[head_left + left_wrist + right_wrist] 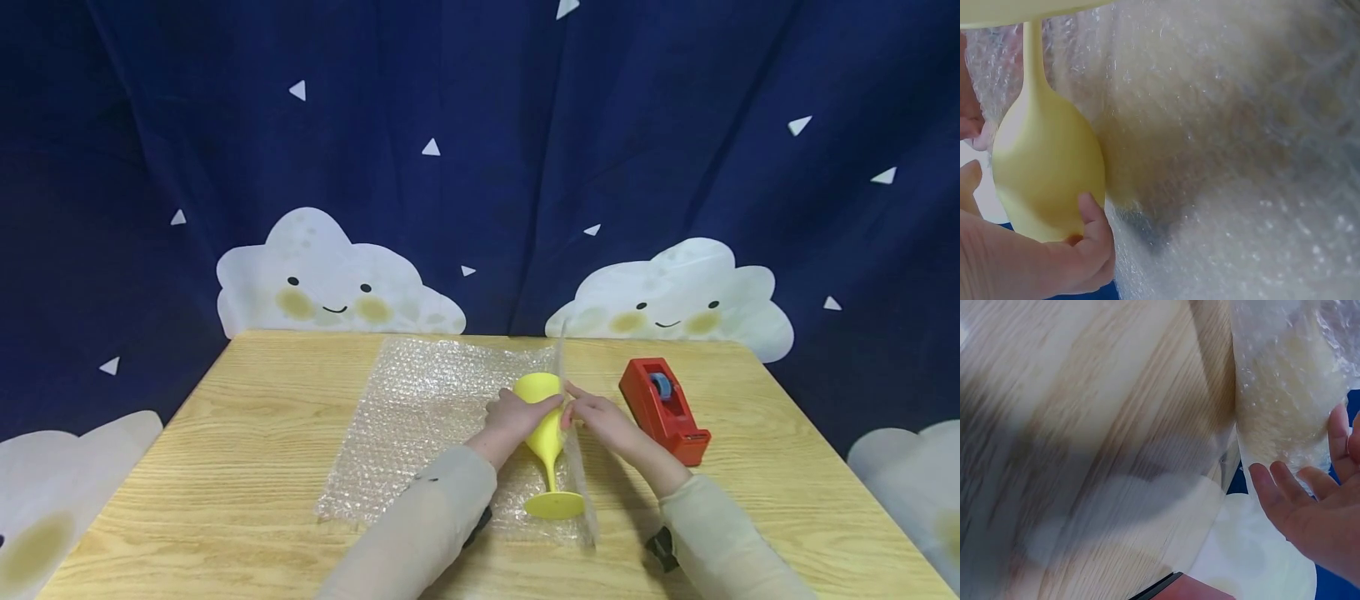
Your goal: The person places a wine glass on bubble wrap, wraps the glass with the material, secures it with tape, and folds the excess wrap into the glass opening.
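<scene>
The left hand [516, 417] grips the yellow cup [546, 442] around its bowl, thumb across the top, at the centre right of the frame. The right hand [603, 417] is just beside it, its fingers fairly straight and touching the outer face of the raised bubble wrap [420, 425]; the wrist picture is soft there, so I can't tell how firmly they press. The cup lies on its side on the wrap, its foot toward the bottom of the frame and its bowl toward the top. The wrap's right edge stands up along the cup, while the rest spreads flat to the left. Right of the right hand, a red tape dispenser [675, 425] with a blue roll [662, 385] rests on the wooden desk [240, 450]. Behind, a dark blue curtain [465, 75] with smiling clouds [337, 271] fills the upper frame.
</scene>
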Demonstrator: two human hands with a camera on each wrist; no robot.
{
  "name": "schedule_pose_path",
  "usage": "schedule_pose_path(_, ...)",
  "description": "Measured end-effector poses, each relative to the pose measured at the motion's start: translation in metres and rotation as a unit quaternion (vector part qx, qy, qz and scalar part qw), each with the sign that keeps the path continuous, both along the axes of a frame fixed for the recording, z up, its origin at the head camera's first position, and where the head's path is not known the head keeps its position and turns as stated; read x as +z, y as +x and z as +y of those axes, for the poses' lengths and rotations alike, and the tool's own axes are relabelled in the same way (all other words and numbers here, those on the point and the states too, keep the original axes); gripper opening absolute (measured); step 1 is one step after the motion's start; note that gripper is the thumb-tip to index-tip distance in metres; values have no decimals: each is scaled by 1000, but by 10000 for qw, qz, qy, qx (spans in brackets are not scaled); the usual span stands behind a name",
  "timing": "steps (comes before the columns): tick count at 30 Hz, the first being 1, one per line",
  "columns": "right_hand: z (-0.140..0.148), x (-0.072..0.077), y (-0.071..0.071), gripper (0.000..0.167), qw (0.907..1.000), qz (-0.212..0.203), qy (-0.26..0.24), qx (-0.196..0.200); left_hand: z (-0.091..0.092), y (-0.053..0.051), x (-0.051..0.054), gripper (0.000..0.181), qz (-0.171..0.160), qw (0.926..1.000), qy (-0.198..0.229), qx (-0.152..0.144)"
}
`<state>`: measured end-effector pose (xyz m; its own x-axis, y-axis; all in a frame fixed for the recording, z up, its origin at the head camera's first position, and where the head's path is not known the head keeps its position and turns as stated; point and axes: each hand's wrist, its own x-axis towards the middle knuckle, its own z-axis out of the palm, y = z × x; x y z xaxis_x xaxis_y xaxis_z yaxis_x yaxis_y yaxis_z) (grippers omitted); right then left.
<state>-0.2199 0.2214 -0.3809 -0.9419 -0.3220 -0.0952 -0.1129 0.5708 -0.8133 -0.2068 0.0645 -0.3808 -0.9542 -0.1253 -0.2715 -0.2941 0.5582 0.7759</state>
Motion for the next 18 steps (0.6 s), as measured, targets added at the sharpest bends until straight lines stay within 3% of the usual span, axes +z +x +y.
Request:
schedule_pose_path(3,-1,0,1,29,10000,-2,-36,71,0,0,0,89,28,9999,-113,9)
schedule_pose_path(10,-2,5,2,33,9997,-47,-211,128,-9,-3,-5,75,54,9992,381,-83)
schedule_pose_path(13,-1,6,0,36,9983,-300,-475,-146,-12,-3,-6,81,7,9978,662,-32)
schedule_pose_path(18,3,4,-3,44,9888,-903,-748,-921,-16,-3,-6,97,-45,9933,1117,299)
